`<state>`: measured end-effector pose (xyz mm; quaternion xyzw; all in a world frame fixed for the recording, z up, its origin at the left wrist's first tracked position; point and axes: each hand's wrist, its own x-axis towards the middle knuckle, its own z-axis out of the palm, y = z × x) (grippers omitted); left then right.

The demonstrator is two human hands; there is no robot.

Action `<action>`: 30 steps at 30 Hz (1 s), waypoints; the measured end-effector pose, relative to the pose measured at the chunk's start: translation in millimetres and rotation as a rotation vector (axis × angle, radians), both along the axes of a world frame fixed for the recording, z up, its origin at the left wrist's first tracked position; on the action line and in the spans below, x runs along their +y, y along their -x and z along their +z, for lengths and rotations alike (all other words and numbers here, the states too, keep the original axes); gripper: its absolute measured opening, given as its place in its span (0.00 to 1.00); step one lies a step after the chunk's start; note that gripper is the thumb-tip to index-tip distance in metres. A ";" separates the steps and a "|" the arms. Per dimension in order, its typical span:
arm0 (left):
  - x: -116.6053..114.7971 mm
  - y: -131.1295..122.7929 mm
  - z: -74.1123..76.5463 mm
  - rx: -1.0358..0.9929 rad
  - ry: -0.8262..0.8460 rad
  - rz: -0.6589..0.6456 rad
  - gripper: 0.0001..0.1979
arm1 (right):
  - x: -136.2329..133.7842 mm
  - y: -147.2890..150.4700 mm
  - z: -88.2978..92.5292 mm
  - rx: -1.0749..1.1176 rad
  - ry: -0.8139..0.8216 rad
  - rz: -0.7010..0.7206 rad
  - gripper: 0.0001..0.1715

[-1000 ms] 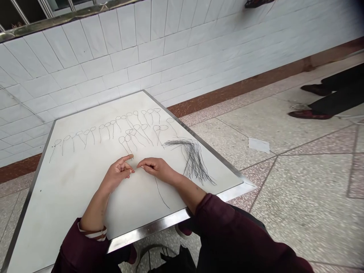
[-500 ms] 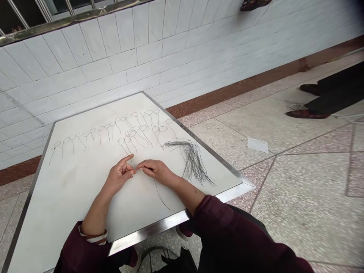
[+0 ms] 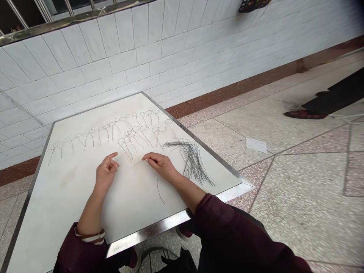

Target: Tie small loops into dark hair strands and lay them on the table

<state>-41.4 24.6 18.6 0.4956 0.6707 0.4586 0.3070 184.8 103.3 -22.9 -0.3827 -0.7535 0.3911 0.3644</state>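
While our right hand (image 3: pixel 159 165) pinched one thin strand (image 3: pixel 158 187) between thumb and fingertips, our left hand (image 3: pixel 106 170) stood apart to its left, fingers loosely parted, nothing visible in its hold. Position of the strand: over the near half of the table (image 3: pixel 71 197), one pale length reaching left from the fingertips, one dark tail running out from below the hand toward the near edge. Whether that tail touched the surface, we could not tell.

Beyond the hands we counted looped strands (image 3: pixel 127 139) in two rough rows: about fifteen in the far row, about nine in the shorter near row. Overlapping loops kept us from an exact figure. One bundle of dark strands (image 3: pixel 196 161) lay fanned out to the right of the right hand, too dense to count.

On the floor (image 3: pixel 309 185) to the right we noted one white sheet (image 3: pixel 256 145) and, farther off, another person's dark red shoe (image 3: pixel 305 114).
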 end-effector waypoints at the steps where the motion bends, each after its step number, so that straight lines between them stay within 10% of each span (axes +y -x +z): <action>1: -0.8 1.2 1.7 0.027 -0.032 0.065 0.23 | -0.3 0.4 -0.1 0.001 0.003 0.000 0.12; 9: -4.9 -40.0 -10.3 0.086 -0.083 -0.217 0.25 | -13.5 17.5 -1.0 0.036 -0.083 0.169 0.10; 16: -7.4 -45.4 -12.2 -0.050 -0.019 -0.134 0.22 | -16.4 14.9 -2.9 -0.004 -0.013 0.123 0.08; 30: -9.6 -45.9 -22.3 0.299 -0.118 -0.152 0.23 | -26.8 22.3 -2.8 -0.101 -0.223 0.018 0.08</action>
